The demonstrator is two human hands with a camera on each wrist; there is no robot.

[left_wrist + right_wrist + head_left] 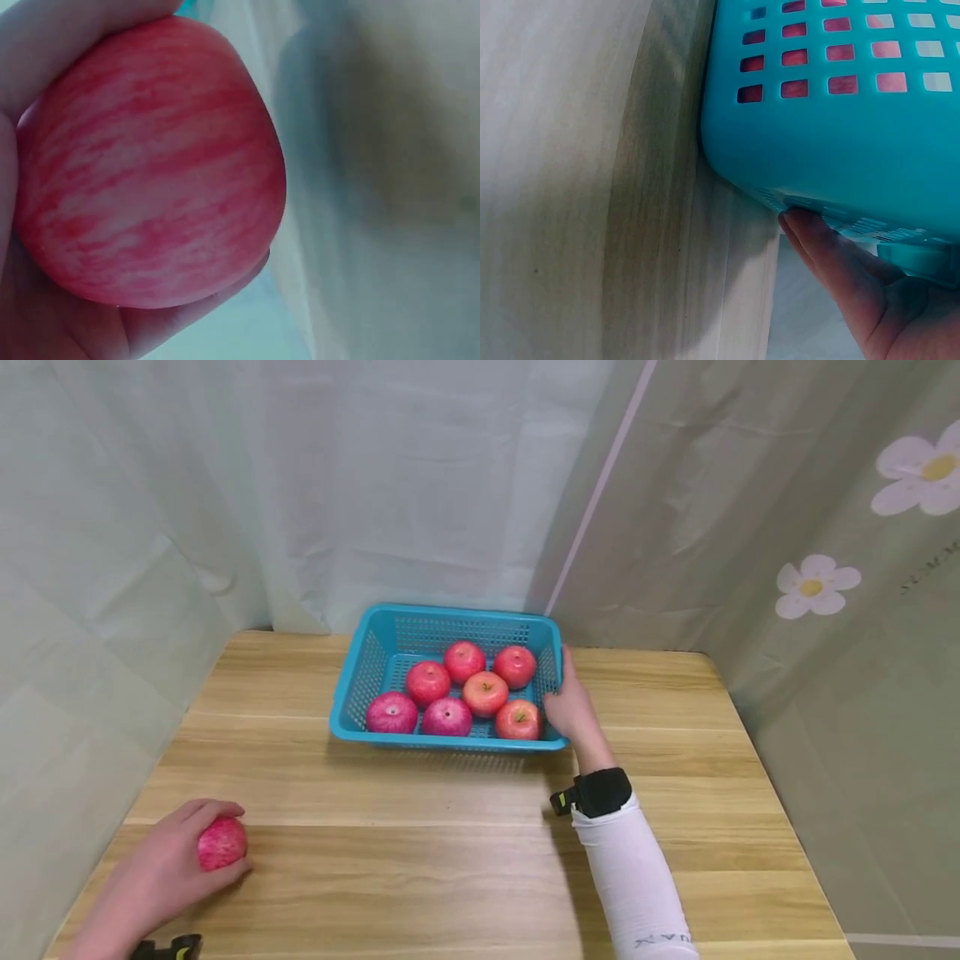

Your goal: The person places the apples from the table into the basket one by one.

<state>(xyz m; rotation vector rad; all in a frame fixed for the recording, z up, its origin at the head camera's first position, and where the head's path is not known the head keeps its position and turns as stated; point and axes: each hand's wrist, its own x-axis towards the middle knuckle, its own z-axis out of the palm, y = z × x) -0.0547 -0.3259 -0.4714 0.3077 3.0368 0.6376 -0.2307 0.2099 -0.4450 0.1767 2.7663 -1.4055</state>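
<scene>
My left hand grips a red apple at the front left, low over the table, thumb on the near side and fingers over the far side. Up close in the left wrist view, the striped apple fills the curve of the palm. A blue plastic basket with perforated walls stands at the back middle and holds several red apples. My right hand holds the basket's right end, thumb at the rim and fingers along the outer wall. In the right wrist view, the fingers lie against that wall, under the rim.
The wooden table reaches back to a pale curtain close behind the basket. Curtains also hang along the left and right, the right one printed with white flowers.
</scene>
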